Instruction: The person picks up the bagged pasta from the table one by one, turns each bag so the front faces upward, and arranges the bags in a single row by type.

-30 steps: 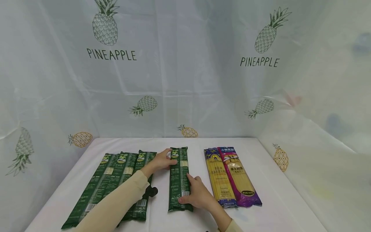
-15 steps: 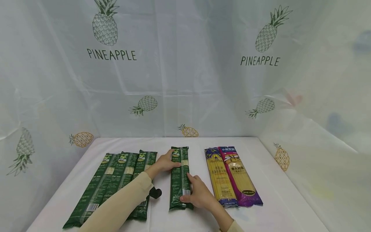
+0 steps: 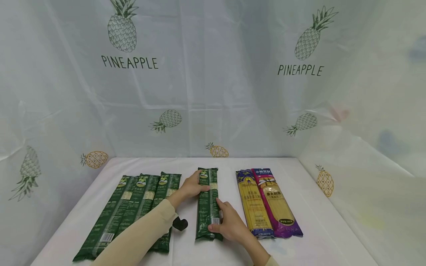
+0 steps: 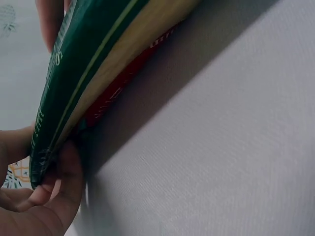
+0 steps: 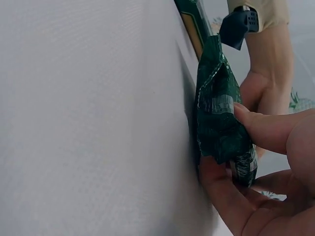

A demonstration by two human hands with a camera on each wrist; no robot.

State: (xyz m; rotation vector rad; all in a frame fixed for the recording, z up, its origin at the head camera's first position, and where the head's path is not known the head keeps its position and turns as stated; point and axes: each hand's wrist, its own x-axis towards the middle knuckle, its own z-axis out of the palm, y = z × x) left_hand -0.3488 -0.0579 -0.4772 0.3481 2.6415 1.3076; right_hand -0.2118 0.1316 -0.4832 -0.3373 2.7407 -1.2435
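A green pack of spaghetti (image 3: pixel 208 207) stands lengthwise at mid-table, gripped from both sides. My left hand (image 3: pixel 190 186) holds its far end, thumb on top; the left wrist view shows fingers (image 4: pixel 69 177) curled beneath that end. At the near right edge my right hand (image 3: pixel 229 223) grips it, with the thumb (image 5: pixel 261 128) on the upper face and fingers reaching under in the right wrist view. Seen from the left wrist, the pack (image 4: pixel 74 83) is raised above the white cloth along part of its length, its red underside showing.
Several similar green packs (image 3: pixel 111 214) lie side by side on the left, partly behind my left sleeve (image 3: pixel 139 232). To the right lie a yellow-and-blue spaghetti pack (image 3: pixel 254 207) and a purple pasta pack (image 3: pixel 277 203). A pineapple-print curtain (image 3: pixel 213 85) rises behind the table (image 3: pixel 319 236).
The held green pack has shifted slightly right, and my left thumb lies further across it. My right hand keeps its grip. The other packs stay where they were.
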